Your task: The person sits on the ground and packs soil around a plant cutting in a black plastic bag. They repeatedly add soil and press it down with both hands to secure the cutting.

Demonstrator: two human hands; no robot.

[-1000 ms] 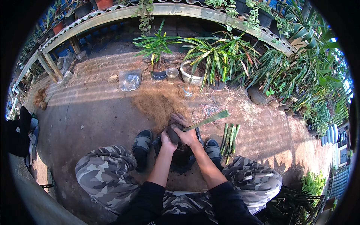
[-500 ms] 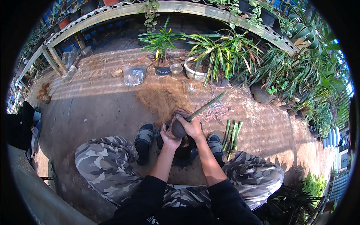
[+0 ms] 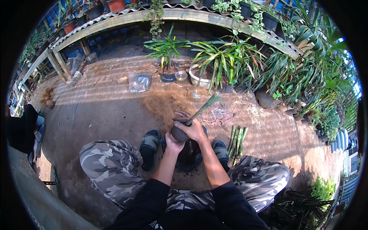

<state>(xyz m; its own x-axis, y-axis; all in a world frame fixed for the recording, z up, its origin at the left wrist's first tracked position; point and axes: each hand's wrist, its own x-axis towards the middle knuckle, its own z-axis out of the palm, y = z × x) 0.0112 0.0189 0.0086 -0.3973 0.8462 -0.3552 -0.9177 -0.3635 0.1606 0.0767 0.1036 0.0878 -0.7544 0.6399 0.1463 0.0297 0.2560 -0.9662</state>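
Both hands are wrapped round a dark ball of soil (image 3: pixel 178 134) at the base of a green stalk-like leaf (image 3: pixel 206 108). My left hand (image 3: pixel 174 144) cups the ball from below and the left. My right hand (image 3: pixel 195 131) closes over its right side, with the thumb on top beside the stalk. The stalk leans up to the right, away from me. Below the hands, between my feet, a black container (image 3: pixel 188 157) holds dark soil, partly hidden by my forearms. Just beyond the hands lies a heap of brown coconut fibre (image 3: pixel 165 101).
Several cut green stalks (image 3: pixel 237 141) lie by my right foot. Tangled coloured strings (image 3: pixel 220 117) lie right of the fibre. Farther off are a clear plastic bag (image 3: pixel 140 82), a clear cup (image 3: pixel 181 76), a black pot (image 3: pixel 168 77) and a white pot (image 3: pixel 199 79), both planted.
The soil ball has turned slightly in my hands and shifted a little left. The stalk's tip has swung left and now shows its broader side. Both hands keep their hold.
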